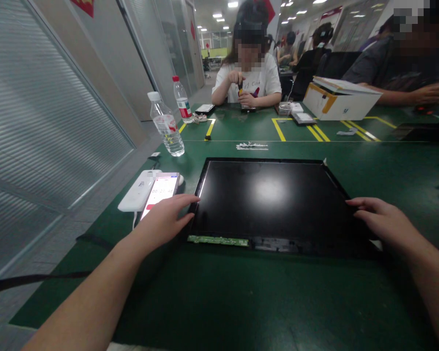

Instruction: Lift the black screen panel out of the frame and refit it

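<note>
A black LCD panel (241, 200) lies face up before me, its screen shiny with a bright reflection. Along its near left edge runs a strip of green circuit board (218, 241). My left hand (168, 214) grips the panel's left edge, thumb near the lower side and fingers further up. At the opposite edge, my right hand (382, 217) holds on with its fingertips and thumb. Whether the panel rests flat on the table or is slightly raised, I cannot tell. Close to my left hand is a phone (163, 192) with a lit timer screen.
A white power bank (137, 192) lies beside the phone on the green table (259, 302). Two bottles, one white-capped (168, 129) and one red-capped (184, 105), stand at the back left. Opposite sits a person (267, 73) handling a tool. A white box (340, 100) stands far right.
</note>
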A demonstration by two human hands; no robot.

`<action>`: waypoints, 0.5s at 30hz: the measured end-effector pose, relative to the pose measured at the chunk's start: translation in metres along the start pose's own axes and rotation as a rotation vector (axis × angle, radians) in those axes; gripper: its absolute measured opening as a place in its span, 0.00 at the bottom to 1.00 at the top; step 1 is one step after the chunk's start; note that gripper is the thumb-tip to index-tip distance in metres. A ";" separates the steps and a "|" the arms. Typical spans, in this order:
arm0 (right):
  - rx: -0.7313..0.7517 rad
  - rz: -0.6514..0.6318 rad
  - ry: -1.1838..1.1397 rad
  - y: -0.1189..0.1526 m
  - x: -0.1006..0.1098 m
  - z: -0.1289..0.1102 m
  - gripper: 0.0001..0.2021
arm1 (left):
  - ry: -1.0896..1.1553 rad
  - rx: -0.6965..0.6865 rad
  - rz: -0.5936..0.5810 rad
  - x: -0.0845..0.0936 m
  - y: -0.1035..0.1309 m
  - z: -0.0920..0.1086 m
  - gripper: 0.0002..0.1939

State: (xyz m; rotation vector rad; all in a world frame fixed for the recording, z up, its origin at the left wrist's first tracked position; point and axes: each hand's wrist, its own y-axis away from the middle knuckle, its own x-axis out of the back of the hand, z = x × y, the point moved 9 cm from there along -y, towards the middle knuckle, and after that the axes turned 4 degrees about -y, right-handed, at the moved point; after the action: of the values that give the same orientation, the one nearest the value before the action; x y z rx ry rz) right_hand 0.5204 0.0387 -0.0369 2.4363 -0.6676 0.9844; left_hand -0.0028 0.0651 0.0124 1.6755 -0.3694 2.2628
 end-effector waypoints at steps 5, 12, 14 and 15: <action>0.006 0.014 -0.028 -0.002 0.000 0.003 0.20 | 0.031 0.002 -0.008 -0.004 0.000 0.002 0.24; 0.037 -0.002 -0.062 -0.011 -0.001 0.012 0.21 | 0.031 0.019 -0.006 -0.008 -0.003 0.002 0.24; 0.046 -0.006 -0.066 -0.012 -0.002 0.013 0.21 | 0.019 0.027 -0.009 -0.008 -0.004 0.003 0.25; 0.046 -0.005 -0.062 -0.012 -0.002 0.013 0.21 | 0.007 0.031 -0.012 -0.009 -0.004 0.003 0.25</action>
State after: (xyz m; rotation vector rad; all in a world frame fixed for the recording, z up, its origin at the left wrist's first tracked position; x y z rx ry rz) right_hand 0.5328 0.0415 -0.0491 2.5166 -0.6670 0.9350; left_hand 0.0041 0.0668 0.0051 1.6800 -0.3241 2.2763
